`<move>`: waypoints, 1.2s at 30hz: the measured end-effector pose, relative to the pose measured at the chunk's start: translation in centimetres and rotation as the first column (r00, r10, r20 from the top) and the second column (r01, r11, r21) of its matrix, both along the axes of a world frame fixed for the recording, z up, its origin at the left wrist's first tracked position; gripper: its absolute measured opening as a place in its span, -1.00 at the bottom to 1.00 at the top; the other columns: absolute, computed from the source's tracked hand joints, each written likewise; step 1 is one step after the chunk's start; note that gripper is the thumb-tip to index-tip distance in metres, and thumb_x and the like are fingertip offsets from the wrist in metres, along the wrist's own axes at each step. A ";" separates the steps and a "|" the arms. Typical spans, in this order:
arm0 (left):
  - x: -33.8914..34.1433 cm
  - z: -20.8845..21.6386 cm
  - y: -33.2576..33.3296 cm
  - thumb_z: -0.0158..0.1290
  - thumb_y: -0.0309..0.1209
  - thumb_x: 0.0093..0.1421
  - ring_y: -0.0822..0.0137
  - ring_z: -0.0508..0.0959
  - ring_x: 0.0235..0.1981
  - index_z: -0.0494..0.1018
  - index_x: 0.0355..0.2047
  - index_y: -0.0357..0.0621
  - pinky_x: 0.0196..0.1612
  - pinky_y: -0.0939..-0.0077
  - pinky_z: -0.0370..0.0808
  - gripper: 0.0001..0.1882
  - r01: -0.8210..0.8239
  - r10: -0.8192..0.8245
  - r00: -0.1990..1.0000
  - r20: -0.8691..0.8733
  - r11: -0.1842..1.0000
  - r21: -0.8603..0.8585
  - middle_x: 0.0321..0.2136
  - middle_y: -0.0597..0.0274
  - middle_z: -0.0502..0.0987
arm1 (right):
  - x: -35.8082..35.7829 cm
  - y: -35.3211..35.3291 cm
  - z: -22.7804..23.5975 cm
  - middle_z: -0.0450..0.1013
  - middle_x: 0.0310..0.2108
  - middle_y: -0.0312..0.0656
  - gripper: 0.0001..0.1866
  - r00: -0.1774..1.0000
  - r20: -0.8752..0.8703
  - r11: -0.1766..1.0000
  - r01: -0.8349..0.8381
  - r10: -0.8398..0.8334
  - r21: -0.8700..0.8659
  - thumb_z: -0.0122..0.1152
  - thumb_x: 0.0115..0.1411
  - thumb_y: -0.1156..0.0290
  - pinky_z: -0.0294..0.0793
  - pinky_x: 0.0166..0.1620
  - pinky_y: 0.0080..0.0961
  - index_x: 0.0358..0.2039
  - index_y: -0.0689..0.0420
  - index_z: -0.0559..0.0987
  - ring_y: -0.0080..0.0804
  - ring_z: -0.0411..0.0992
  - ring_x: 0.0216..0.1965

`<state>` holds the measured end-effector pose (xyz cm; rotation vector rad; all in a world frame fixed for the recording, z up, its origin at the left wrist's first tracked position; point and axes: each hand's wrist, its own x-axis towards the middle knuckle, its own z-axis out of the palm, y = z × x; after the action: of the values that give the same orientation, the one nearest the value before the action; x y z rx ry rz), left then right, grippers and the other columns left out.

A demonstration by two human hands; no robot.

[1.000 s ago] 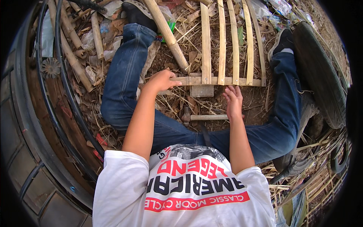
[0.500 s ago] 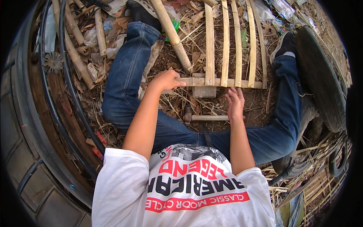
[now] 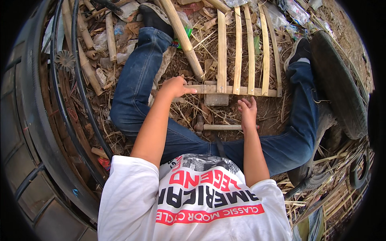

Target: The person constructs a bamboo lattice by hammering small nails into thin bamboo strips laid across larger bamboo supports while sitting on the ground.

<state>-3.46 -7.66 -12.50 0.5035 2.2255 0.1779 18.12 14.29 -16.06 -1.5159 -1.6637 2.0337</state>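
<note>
My left hand (image 3: 173,87) is closed on the left end of a bamboo crosspiece (image 3: 205,88), its thumb lying along the strip. Several upright bamboo slats (image 3: 237,52) are joined to that crosspiece and run away from me. A small block (image 3: 216,100) lies under the strip. Just below the crosspiece, apart from it, my right hand (image 3: 248,113) has its fingers loosely bent and parted, with nothing visible between them. Beneath that hand a hammer (image 3: 222,127) lies on the ground, its head to the left and part of its handle hidden by the hand.
A bamboo pole (image 3: 183,38) slants toward the crosspiece's left part. My legs frame the work on both sides. A worn tyre (image 3: 339,84) stands at right, a black tubular frame (image 3: 76,92) at left. Dry leaves, plastic litter and split bamboo (image 3: 305,209) lie around.
My right hand has drawn back from the crosspiece toward me, its fingers more bent. My left hand keeps its hold at the strip's left end. The view has shifted slightly.
</note>
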 end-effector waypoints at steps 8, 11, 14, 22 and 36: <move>-0.1 0.1 0.1 0.23 0.32 -0.10 0.17 0.65 -0.30 0.66 -0.36 -0.22 -0.14 0.26 0.53 -0.25 -0.010 0.010 1.000 0.000 0.996 -0.087 -0.46 0.09 0.65 | 0.1 -0.2 0.1 0.33 0.14 0.14 -0.08 1.000 0.007 0.999 -0.027 0.027 0.031 0.32 0.10 0.45 0.44 -0.02 -0.44 0.36 0.33 -0.02 -0.25 0.43 0.03; -0.3 0.0 0.4 0.21 0.35 -0.11 0.25 0.65 -0.41 0.65 -0.50 -0.21 -0.19 0.30 0.54 -0.26 0.013 -0.009 1.000 0.028 0.993 -0.117 -0.58 0.18 0.62 | 0.3 -0.5 -0.4 0.35 0.10 0.12 -0.14 0.999 -0.024 0.995 -0.044 0.046 0.087 0.32 0.10 0.45 0.45 -0.02 -0.42 0.32 0.33 0.06 -0.24 0.43 0.01; -1.0 0.2 0.6 0.21 0.35 -0.10 0.30 0.64 -0.47 0.63 -0.57 -0.20 -0.23 0.34 0.55 -0.27 0.022 -0.004 0.994 0.110 0.987 -0.157 -0.60 0.21 0.62 | 0.8 -0.9 -1.1 0.44 -0.04 0.04 -0.34 0.991 -0.059 0.973 -0.102 0.117 0.206 0.33 0.07 0.45 0.47 -0.06 -0.39 0.16 0.31 0.28 -0.27 0.47 -0.06; -1.3 -1.3 0.1 0.19 0.42 -0.14 0.38 0.58 -0.60 0.56 -0.30 -0.26 -0.37 0.43 0.53 -0.13 0.036 -0.015 0.990 0.142 0.989 -0.144 -0.68 0.34 0.56 | 2.3 -3.3 1.3 0.52 -0.34 0.02 -0.68 0.667 0.233 0.531 -0.720 0.708 0.446 0.34 -0.02 0.44 0.49 -0.16 -0.21 -0.24 0.23 0.49 -0.04 0.52 -0.25; -1.8 4.8 3.2 0.22 0.14 0.04 0.02 0.50 0.04 0.38 0.06 -0.16 0.08 0.21 0.43 -0.25 0.009 -0.002 0.993 -0.117 0.998 0.063 0.02 -0.05 0.47 | 5.2 -4.2 3.8 0.50 -0.20 0.02 -0.58 0.505 0.284 0.346 -0.817 0.815 0.461 0.36 -0.02 0.33 0.46 -0.05 -0.13 -0.14 0.17 0.48 0.03 0.47 -0.10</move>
<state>-5.29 -4.44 -7.74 0.5674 2.3379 0.2224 23.35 10.09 -12.31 -0.4272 -3.0840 1.4635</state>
